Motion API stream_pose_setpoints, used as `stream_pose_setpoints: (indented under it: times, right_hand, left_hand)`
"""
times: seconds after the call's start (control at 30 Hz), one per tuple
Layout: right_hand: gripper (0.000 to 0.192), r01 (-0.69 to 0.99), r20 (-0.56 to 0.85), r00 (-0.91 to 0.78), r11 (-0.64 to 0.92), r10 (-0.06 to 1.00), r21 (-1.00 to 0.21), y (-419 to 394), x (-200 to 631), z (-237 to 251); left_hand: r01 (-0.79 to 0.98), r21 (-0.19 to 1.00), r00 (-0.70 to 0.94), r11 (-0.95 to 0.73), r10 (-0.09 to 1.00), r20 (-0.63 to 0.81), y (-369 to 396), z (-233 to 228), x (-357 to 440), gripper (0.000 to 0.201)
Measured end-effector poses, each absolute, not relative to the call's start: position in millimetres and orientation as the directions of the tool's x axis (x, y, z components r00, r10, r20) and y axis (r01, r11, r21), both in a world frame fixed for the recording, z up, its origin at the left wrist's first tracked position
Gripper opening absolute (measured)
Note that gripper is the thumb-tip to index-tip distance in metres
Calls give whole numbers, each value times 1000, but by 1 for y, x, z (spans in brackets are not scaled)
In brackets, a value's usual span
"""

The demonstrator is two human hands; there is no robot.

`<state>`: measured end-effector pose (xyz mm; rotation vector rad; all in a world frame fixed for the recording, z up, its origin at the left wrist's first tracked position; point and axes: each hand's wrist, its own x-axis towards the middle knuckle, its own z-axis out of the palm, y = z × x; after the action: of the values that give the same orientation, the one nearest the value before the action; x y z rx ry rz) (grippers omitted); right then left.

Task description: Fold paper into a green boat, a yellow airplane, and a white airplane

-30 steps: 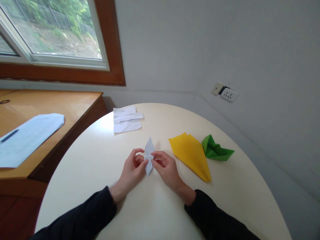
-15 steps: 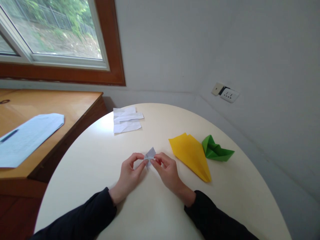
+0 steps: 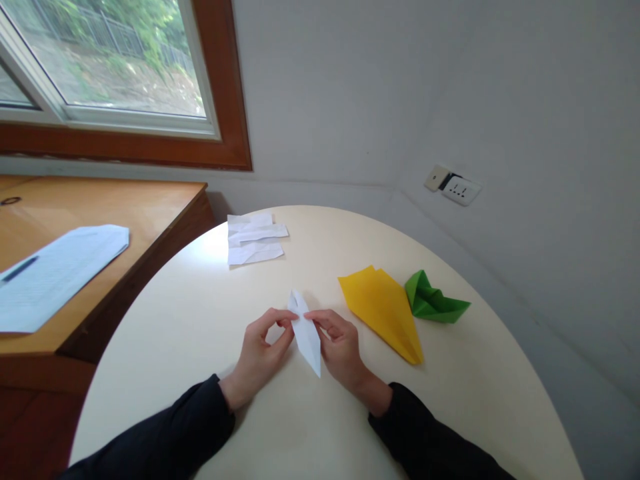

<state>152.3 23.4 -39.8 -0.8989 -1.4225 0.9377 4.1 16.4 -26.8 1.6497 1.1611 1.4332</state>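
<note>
Folded white paper [image 3: 306, 332] pinched between both hands above round table [image 3: 200, 320] | left hand [image 3: 260, 353] grips its upper end | right hand [image 3: 340, 347] clamps the side | yellow paper plane [image 3: 385, 310] nearby

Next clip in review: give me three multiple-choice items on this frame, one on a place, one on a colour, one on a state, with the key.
1. Where does the yellow folded paper lie?
A. on the round table, right of the hands
B. on the wooden desk
C. on the windowsill

2. What colour is the folded piece beside the yellow one?
A. red
B. green
C. blue

3. How is the white folded paper held?
A. lying untouched
B. by the left hand alone
C. pinched by both the left hand and the right hand

Key: 1 A, it rests on the table's right part; 2 B, it is plainly green; 3 C, fingers of both hands meet on it.
</note>
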Motion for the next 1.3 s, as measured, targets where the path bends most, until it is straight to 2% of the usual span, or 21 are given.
stream_pose_setpoints:
  times: [0.23, 0.43, 0.73, 1.3]
  right_hand:
    - [15, 69, 405, 3, 404, 914, -912, 25, 152, -39]
    - [21, 20, 403, -59, 404, 914, -914, 24, 152, -36]
    - [18, -4, 418, -117, 420, 901, -907, 20, 156, -27]
    - [16, 46, 352, -57, 355, 934, -934, 23, 152, -31]
  left_hand:
    - [191, 889, 59, -417, 909, 414, 17, -24, 5, 16]
    - [173, 894, 25, -412, 910, 415, 17, -25, 5, 16]
    - [136, 931, -10, -340, 939, 344, 18, -23, 4, 16]
    - [147, 950, -43, -275, 958, 283, 20, -19, 6, 15]
